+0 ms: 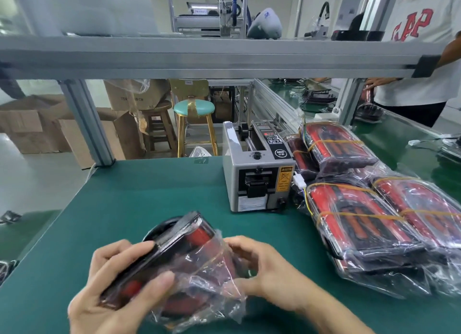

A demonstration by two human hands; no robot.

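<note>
A red and black lamp part in a clear plastic bag (pixel 189 256) sits low over the green mat (pixel 129 196), near the front edge. My left hand (pixel 112 288) grips its left end, thumb on top and fingers curled round the black housing. My right hand (pixel 269 269) pinches the crumpled bag on the right side. A black round piece shows behind the bag; the bag hides the rest of the part.
A grey tape dispenser (pixel 257 174) stands mid-table. Several bagged red parts bound with rubber bands (pixel 369 209) pile up at the right. An aluminium frame rail (pixel 212 57) crosses above. A person in a white shirt (pixel 419 47) stands at the far right. Stools and cardboard boxes stand beyond the table.
</note>
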